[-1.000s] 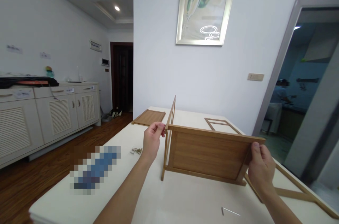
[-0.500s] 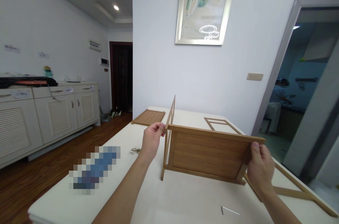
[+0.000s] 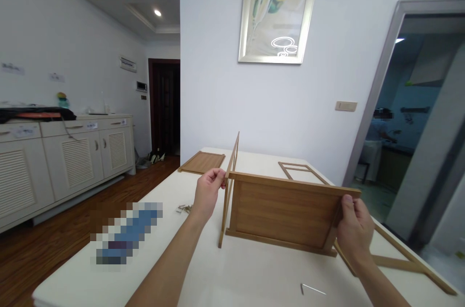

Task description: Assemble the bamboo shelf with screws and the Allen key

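Observation:
A brown wooden panel (image 3: 283,212) stands on its long edge on the white table (image 3: 236,273). My right hand (image 3: 354,232) grips the panel's right end. My left hand (image 3: 209,193) pinches the top left corner, where the panel meets an upright wooden side frame (image 3: 232,166). The frame runs away from me at a right angle to the panel. What the pinching fingertips hold at the joint is too small to make out.
A small pile of screws (image 3: 184,208) lies left of my left hand. A hex key (image 3: 312,288) lies near the front. A flat panel (image 3: 201,161), an open frame (image 3: 301,171) and a larger frame (image 3: 399,261) rest on the table. A person (image 3: 378,145) stands beyond the right doorway.
The view has shifted slightly; the panel and both hands sit a little lower and to the left. My grip on both ends is unchanged.

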`<state>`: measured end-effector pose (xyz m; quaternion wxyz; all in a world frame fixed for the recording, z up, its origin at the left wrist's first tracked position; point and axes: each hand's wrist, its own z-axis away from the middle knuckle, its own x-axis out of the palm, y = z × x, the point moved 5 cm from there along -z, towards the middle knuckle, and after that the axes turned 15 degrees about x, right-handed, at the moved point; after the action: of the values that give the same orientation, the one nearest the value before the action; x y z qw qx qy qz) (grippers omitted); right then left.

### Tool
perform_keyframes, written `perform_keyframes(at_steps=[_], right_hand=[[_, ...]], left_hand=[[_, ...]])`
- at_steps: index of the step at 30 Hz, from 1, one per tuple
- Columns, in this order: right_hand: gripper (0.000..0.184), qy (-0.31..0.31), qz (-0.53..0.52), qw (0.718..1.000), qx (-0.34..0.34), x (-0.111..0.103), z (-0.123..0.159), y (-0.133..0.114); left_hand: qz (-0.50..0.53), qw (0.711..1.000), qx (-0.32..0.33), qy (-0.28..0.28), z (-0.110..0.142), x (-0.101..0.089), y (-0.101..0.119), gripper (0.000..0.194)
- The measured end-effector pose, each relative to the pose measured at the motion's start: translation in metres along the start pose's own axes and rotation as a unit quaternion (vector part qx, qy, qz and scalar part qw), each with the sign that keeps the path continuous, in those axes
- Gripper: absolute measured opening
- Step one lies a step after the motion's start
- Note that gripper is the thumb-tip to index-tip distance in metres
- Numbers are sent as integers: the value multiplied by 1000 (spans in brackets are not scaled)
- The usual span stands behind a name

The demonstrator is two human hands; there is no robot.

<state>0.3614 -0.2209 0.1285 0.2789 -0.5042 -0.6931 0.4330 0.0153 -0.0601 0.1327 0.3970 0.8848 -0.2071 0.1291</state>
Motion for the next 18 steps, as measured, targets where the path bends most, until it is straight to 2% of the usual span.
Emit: perform_keyframes(at_steps=[5, 10, 14, 18], right_hand=[[49, 4, -6, 1000, 5, -1, 0, 1], [50, 1, -12, 1000, 3, -2, 3, -7], [49, -7, -12, 1000, 7, -1, 6, -13], [50, -15, -20, 1000, 9, -1, 4, -10]], left_hand=[[-18, 1000, 0, -7, -5, 0, 1, 30], [-64, 997, 31, -5, -7, 3, 13, 30], [-74, 996, 48, 13, 0, 0, 17, 36], [-104, 991, 88, -12, 8, 0, 20, 44]])
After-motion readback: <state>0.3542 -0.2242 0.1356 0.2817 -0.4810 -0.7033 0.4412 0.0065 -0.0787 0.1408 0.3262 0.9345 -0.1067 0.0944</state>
